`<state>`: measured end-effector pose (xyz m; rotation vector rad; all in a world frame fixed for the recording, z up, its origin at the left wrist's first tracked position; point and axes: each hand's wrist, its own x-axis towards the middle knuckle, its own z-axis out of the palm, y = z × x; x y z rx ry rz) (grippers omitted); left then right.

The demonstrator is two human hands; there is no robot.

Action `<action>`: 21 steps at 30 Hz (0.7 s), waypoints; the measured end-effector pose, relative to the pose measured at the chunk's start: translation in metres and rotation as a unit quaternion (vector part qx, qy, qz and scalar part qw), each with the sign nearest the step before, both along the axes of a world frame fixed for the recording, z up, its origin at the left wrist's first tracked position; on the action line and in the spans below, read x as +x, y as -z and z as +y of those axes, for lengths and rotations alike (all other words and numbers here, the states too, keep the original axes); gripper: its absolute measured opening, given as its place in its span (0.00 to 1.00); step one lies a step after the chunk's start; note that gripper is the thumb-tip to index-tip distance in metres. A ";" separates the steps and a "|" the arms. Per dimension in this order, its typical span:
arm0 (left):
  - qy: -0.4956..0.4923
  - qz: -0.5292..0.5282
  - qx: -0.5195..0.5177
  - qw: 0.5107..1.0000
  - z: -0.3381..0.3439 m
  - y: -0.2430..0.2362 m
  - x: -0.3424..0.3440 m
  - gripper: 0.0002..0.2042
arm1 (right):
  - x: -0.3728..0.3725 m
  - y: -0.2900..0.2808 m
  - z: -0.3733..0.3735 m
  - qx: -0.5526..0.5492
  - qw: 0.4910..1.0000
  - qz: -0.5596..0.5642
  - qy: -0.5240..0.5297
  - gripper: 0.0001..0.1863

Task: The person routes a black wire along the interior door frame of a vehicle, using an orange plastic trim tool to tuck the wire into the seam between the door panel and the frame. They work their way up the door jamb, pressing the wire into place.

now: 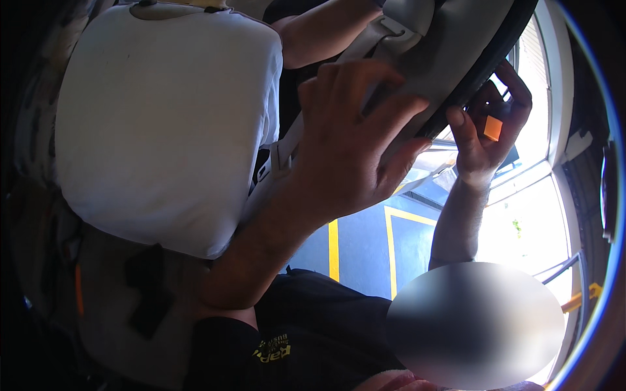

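My left hand [352, 140] hovers in front of a grey padded panel [476, 39], its back toward me. Its fingers are spread and bent, with nothing seen in them. On the far side of the panel's black edge trim [469, 88], my right hand [486, 140] curls with thumb and index finger against the trim. Within its grasp is a dark piece with an orange square [493, 128]; what it is I cannot make out. Pale belt webbing with a buckle [391, 29] runs behind my left hand.
A white-covered seat [169, 124] fills the left side. Another person's forearm [326, 32] enters at the top. Through the opening lies a blue-grey floor [362, 244] with yellow lines. A yellow bar [583, 298] is at the far right. A blurred oval hides the lower right.
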<state>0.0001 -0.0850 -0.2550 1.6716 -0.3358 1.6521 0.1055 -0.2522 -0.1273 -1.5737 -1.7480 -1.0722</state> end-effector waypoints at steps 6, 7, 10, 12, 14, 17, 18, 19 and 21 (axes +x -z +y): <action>0.115 -0.037 -0.010 0.993 -0.004 0.005 0.017 0.21 | 0.002 0.005 0.001 -0.003 1.000 -0.010 -0.017 0.35; 0.117 -0.041 -0.008 0.992 -0.004 0.005 0.018 0.21 | 0.003 0.005 0.000 -0.007 1.000 -0.013 -0.019 0.35; 0.114 -0.048 -0.026 0.992 -0.012 0.005 0.022 0.23 | 0.004 0.007 -0.003 -0.024 0.999 0.024 -0.028 0.41; 0.101 -0.052 -0.031 0.993 -0.015 0.009 0.028 0.24 | 0.003 0.006 -0.006 -0.028 0.999 0.016 -0.009 0.40; 0.117 -0.043 -0.051 0.991 -0.018 0.010 0.028 0.24 | 0.002 0.005 -0.008 -0.034 0.999 0.015 -0.011 0.39; 0.140 -0.037 -0.034 0.989 -0.018 0.016 0.034 0.25 | 0.002 0.007 -0.007 0.000 0.999 -0.030 0.022 0.39; 0.159 -0.034 -0.026 0.986 -0.017 0.017 0.035 0.26 | 0.001 0.008 -0.006 0.005 1.000 -0.010 -0.004 0.37; 0.179 -0.032 -0.018 0.983 -0.014 0.018 0.034 0.27 | 0.001 0.008 -0.007 0.004 1.000 -0.029 0.002 0.37; 0.175 -0.004 0.014 0.985 -0.007 0.015 0.027 0.30 | 0.001 0.006 -0.007 0.004 0.998 -0.066 0.012 0.36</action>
